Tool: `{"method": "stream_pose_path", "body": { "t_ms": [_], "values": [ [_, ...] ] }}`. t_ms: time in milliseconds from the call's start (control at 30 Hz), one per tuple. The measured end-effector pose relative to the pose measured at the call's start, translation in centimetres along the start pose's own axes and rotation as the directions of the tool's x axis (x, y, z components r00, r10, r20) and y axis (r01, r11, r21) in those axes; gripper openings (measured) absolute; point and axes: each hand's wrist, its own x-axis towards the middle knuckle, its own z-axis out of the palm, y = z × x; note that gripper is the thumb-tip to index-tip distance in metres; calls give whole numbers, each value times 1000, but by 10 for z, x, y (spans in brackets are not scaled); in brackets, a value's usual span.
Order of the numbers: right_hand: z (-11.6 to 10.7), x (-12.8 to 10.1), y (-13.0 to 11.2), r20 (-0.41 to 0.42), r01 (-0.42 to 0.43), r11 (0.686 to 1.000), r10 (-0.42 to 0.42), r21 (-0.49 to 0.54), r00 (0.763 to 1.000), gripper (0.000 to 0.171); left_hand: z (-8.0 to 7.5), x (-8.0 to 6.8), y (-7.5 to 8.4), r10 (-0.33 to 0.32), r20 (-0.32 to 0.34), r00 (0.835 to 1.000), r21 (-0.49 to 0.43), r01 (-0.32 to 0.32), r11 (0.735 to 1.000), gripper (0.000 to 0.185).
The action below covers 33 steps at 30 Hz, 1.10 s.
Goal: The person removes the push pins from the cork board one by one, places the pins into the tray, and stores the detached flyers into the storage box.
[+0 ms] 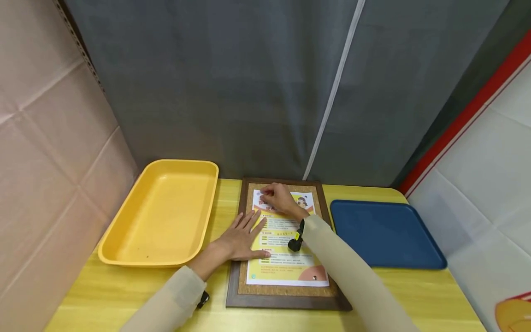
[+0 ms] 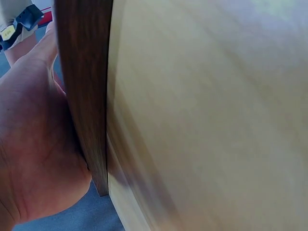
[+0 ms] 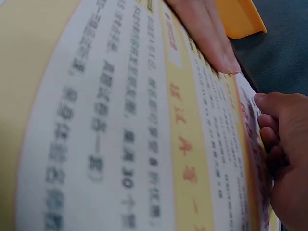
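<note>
Fixing a Sheet to the Cork Board

Pressing flat with straight fingers, the left hand (image 1: 242, 237) holds the printed sheet (image 1: 286, 258) on the cork board (image 1: 286, 290) in the middle of the frame. The right hand (image 1: 280, 198), fingers curled, works at the sheet's top edge; I cannot tell if it pinches something small. I judge the sheet is being fastened; the next move needs steady pressure. The writing looks Chinese, too blurred to read.

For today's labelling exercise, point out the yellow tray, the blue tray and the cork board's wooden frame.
yellow tray (image 1: 166, 216), head view, on its bare inner floor.
blue tray (image 1: 383, 233), head view, on its flat middle.
wooden frame (image 1: 286, 302), head view, on the near bottom edge of the frame.
</note>
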Motion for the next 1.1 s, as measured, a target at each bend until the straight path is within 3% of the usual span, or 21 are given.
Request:
{"method": "stream_pose_path", "body": {
  "t_ms": [133,633,1100],
  "values": [
    [5,1,3,-49,-36,999,34,-26,998,20,-3,0,2,2,10,1000,6,-2,1000,111],
    [12,6,4,-80,-52,997,47,-64,996,16,-1,1,1,-7,36,999,46,5,999,113],
    [12,10,1,-67,5,985,-16,-171,998,11,-7,-3,8,-28,40,999,74,24,997,113]
  ]
}}
